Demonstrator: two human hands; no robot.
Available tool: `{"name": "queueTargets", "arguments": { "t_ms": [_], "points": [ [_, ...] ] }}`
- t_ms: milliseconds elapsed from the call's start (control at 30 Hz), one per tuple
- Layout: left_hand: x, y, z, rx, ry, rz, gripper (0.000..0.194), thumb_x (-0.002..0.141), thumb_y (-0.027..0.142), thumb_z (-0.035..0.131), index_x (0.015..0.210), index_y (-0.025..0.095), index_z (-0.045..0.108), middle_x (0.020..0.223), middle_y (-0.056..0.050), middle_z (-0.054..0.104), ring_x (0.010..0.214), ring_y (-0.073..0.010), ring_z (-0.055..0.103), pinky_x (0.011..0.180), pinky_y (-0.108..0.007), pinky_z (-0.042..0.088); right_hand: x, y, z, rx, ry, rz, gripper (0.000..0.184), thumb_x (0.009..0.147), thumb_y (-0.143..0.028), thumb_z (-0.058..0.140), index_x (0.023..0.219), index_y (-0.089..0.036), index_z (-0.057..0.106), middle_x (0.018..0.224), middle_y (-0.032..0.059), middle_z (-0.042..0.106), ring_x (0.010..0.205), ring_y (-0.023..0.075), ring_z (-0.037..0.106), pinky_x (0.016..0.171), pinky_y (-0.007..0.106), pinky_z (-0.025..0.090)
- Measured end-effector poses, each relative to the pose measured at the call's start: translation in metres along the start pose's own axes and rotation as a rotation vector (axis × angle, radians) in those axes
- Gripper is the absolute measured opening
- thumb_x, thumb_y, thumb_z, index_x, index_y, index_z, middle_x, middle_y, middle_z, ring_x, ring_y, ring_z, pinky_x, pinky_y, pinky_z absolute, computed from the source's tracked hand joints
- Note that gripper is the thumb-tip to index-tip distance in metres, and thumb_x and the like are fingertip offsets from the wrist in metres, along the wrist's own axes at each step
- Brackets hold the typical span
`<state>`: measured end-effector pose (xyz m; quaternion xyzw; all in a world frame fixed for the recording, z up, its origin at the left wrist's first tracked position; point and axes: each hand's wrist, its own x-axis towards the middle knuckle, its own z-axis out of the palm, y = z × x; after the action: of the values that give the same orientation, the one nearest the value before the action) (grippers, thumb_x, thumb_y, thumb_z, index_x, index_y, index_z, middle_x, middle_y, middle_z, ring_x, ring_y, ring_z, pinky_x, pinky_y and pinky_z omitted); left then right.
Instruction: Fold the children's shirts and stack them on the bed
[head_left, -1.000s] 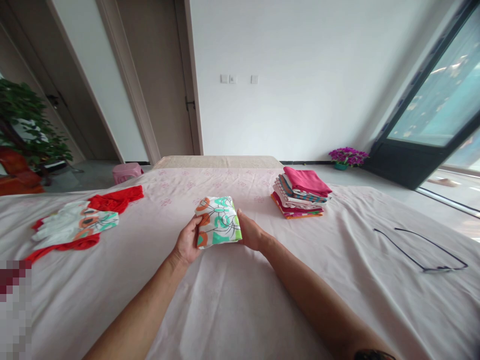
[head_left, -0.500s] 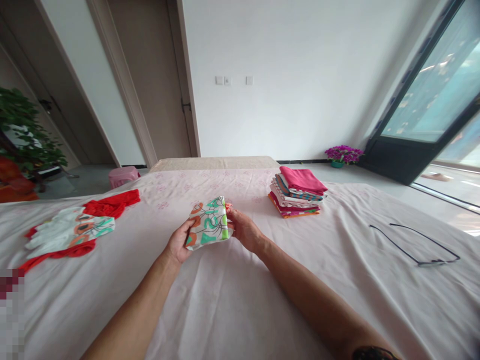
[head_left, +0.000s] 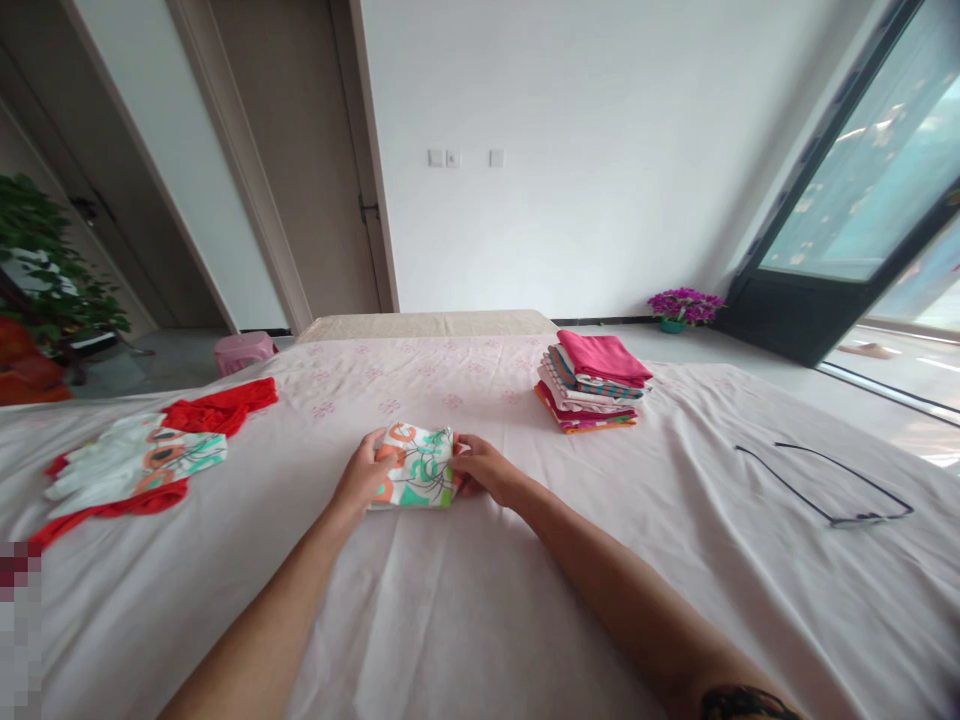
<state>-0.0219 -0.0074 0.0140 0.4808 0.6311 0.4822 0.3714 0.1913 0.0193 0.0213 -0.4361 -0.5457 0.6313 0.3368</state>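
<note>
Close in, a dark band [head_left: 742,703] rings my right forearm, and the thin, matte pinkish sheet [head_left: 450,620] spreads under my arms in long soft creases. Between my two hands sits the folded cloth [head_left: 418,468], a soft, padded block with rounded corners. My left hand [head_left: 369,468] pinches its left edge, thumb on top; my right hand [head_left: 484,468] pinches the right edge, thumb over the fabric and fingers curled at the side. The printed face, white with orange and mint shapes and thin dark lines, points up, and lime green shows at the near right corner. It looks nearly square, so I cannot pick out a clear long axis; its side edges run away from me. Whether it touches the sheet, I cannot tell.

Well right of my grip lie eyeglasses [head_left: 832,520], slim dark temples pointing away from me. Well to the left, a red and white garment [head_left: 154,455] lies flat and rumpled. Beyond my right hand stands a stack of folded fabrics [head_left: 592,385], smooth pink uppermost. Farther off to the left is a glossy pink stool [head_left: 246,352].
</note>
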Motion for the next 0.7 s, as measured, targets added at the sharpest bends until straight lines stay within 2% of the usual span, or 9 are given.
{"name": "queueTargets", "arguments": {
  "t_ms": [67, 133, 233, 333, 433, 533, 600, 700],
  "points": [
    [-0.002, 0.001, -0.003, 0.347, 0.142, 0.112, 0.047, 0.079, 0.026, 0.060, 0.126, 0.019, 0.054, 0.121, -0.012, 0.065, 0.111, -0.0260, 0.062, 0.094, -0.037, 0.049, 0.001, 0.002, -0.002, -0.101, -0.037, 0.038, 0.047, 0.072, -0.019, 0.063, 0.118, -0.020, 0.054, 0.067, -0.0016, 0.066, 0.055, 0.0140, 0.064, 0.043, 0.017, 0.045],
    [-0.009, 0.007, 0.000, 0.585, 0.195, 0.268, 0.037, 0.085, 0.029, 0.055, 0.121, 0.020, 0.057, 0.125, -0.012, 0.061, 0.113, -0.0256, 0.060, 0.096, -0.038, 0.046, 0.003, 0.003, -0.004, -0.169, -0.036, 0.050, 0.053, 0.074, -0.017, 0.060, 0.126, -0.020, 0.049, 0.073, 0.0017, 0.070, 0.058, 0.0165, 0.068, 0.042, 0.017, 0.045],
    [-0.025, 0.016, 0.014, 0.689, 0.144, 0.433, 0.026, 0.089, 0.035, 0.050, 0.109, 0.021, 0.060, 0.117, -0.009, 0.063, 0.102, -0.0211, 0.063, 0.090, -0.033, 0.048, 0.007, 0.007, -0.007, -0.252, 0.033, 0.050, 0.058, 0.077, -0.016, 0.056, 0.133, -0.018, 0.044, 0.075, 0.0041, 0.070, 0.056, 0.0179, 0.068, 0.040, 0.019, 0.045],
    [-0.037, 0.018, 0.033, 0.772, 0.070, 0.480, 0.029, 0.085, 0.040, 0.057, 0.107, 0.020, 0.058, 0.111, -0.009, 0.064, 0.102, -0.0227, 0.062, 0.086, -0.032, 0.049, 0.011, 0.013, -0.008, -0.291, 0.080, 0.005, 0.064, 0.078, -0.015, 0.054, 0.140, -0.018, 0.039, 0.080, 0.0050, 0.070, 0.057, 0.0176, 0.068, 0.040, 0.020, 0.046],
    [-0.039, 0.014, 0.044, 0.887, 0.031, 0.472, 0.037, 0.079, 0.043, 0.064, 0.106, 0.018, 0.057, 0.106, -0.012, 0.065, 0.102, -0.0273, 0.062, 0.084, -0.035, 0.048, 0.013, 0.019, -0.008, -0.329, 0.108, -0.050, 0.066, 0.080, -0.016, 0.054, 0.143, -0.019, 0.036, 0.090, 0.0061, 0.070, 0.059, 0.0154, 0.068, 0.041, 0.019, 0.045],
    [-0.034, 0.013, 0.042, 0.919, -0.012, 0.415, 0.019, 0.082, 0.033, 0.058, 0.096, 0.020, 0.058, 0.100, -0.011, 0.067, 0.096, -0.0262, 0.064, 0.077, -0.033, 0.046, 0.014, 0.020, -0.009, -0.438, 0.185, -0.133, 0.060, 0.083, -0.018, 0.053, 0.141, -0.021, 0.040, 0.097, 0.0046, 0.070, 0.057, 0.0112, 0.065, 0.046, 0.019, 0.044],
    [-0.028, 0.013, 0.037, 0.884, -0.032, 0.336, 0.009, 0.083, 0.027, 0.052, 0.086, 0.022, 0.058, 0.094, -0.007, 0.069, 0.089, -0.0238, 0.065, 0.072, -0.031, 0.044, 0.014, 0.019, -0.010, -0.537, 0.232, -0.188, 0.053, 0.085, -0.018, 0.051, 0.137, -0.022, 0.045, 0.099, 0.0023, 0.071, 0.056, 0.0088, 0.063, 0.054, 0.020, 0.045],
    [-0.017, 0.009, 0.029, 0.746, -0.039, 0.196, 0.013, 0.085, 0.031, 0.049, 0.080, 0.023, 0.059, 0.085, -0.004, 0.070, 0.081, -0.0215, 0.065, 0.070, -0.029, 0.042, 0.011, 0.016, -0.012, -0.719, 0.305, -0.228, 0.042, 0.086, -0.016, 0.050, 0.127, -0.023, 0.053, 0.096, 0.0000, 0.071, 0.066, 0.0106, 0.065, 0.064, 0.022, 0.044]
  ]
}}
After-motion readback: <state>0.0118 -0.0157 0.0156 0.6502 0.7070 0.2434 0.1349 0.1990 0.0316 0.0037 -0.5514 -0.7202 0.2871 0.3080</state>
